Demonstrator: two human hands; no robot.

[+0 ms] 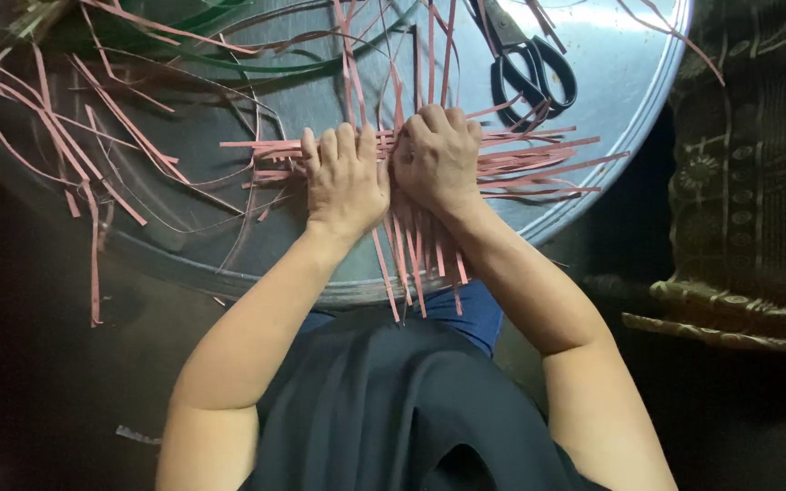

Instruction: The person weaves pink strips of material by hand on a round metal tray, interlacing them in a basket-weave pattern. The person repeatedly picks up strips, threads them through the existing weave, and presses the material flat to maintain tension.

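Head view shows the left hand [346, 182] and right hand [438, 159] pressing flat, fingers curled, on crossed pink strips [520, 164] upon the round metal tray [620, 82]; weaving seems underway, and the next strip needs careful threading.

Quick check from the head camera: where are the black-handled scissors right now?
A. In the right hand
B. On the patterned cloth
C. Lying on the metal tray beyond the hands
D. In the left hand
C: the scissors lie on the round metal tray, untouched, while the left hand and right hand both press on the crossed pink strips.
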